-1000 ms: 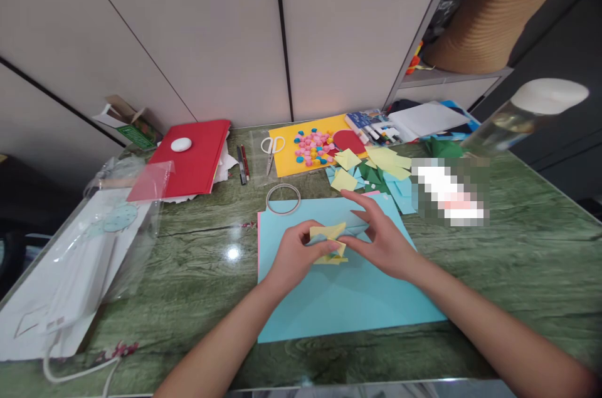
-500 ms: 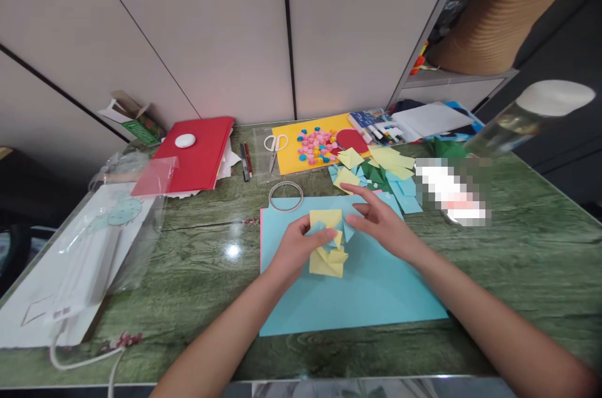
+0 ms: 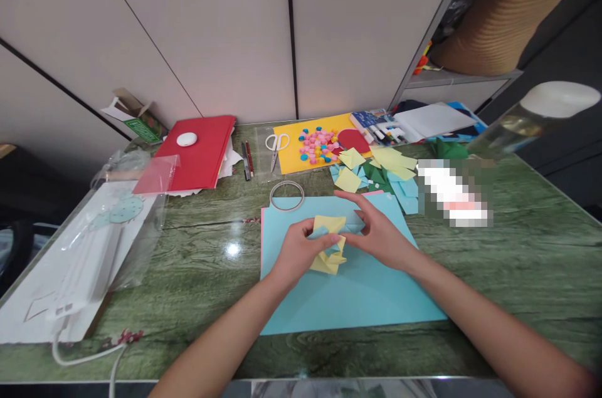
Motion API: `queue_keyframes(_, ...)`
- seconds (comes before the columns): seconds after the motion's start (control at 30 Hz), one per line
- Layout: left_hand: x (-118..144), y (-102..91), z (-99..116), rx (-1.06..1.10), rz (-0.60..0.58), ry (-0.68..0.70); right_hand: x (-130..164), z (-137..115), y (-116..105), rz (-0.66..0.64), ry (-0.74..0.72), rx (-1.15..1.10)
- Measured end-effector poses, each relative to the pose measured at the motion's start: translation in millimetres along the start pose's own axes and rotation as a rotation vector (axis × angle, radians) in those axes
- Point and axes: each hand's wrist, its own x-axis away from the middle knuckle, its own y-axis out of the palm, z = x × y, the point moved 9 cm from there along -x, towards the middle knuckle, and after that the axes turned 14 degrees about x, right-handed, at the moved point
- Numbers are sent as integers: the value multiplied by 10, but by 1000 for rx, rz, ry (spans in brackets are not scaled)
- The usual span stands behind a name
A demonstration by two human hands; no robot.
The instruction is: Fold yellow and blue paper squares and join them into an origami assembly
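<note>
1. The folded paper piece of yellow and light-blue units (image 3: 330, 241) sits between the two hands, just above the large light-blue paper sheet (image 3: 348, 298), near the far middle part of that sheet.
2. The left hand (image 3: 301, 251) is closed around the left side of the folded piece; its thumb lies over the top and the fingers curl below, so it has a firm pinch on the paper.
3. The right hand (image 3: 379, 235) comes from the right side. Its fingers are half open, the index finger is stretched toward the far edge, and the thumb and fingertips touch the blue flap on the right side of the folded piece. Whether it really grips this flap I cannot tell.
4. The folded piece is roughly as wide as it is long; its loose yellow corners hang toward the person, under the left hand.
5. Both hands are at the piece, the left one carries it.
6. The clear tape ring (image 3: 286, 195) lies just beyond the sheet, on the green marbled table (image 3: 197, 260).
</note>
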Motion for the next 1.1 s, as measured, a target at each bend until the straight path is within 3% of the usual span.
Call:
queue_keyframes(0.23,24,87,69,91,-97,-10,16,-31,-86,-44,-17,-79)
queue_keyframes(0.47,24,123,68,172,-181,-23,82,-75,-253,12,-22,-86)
queue_keyframes(0.73,27,100,14,181,-117,-73,71,-73,-187,63,-56,-7)
queue_keyframes(0.9,-30,-29,37,40,10,2,48,-1,-122,138,-37,100)
queue_keyframes(1.1,-127,-55,-5,-94,-37,21,-44,227,2,-50,104,25)
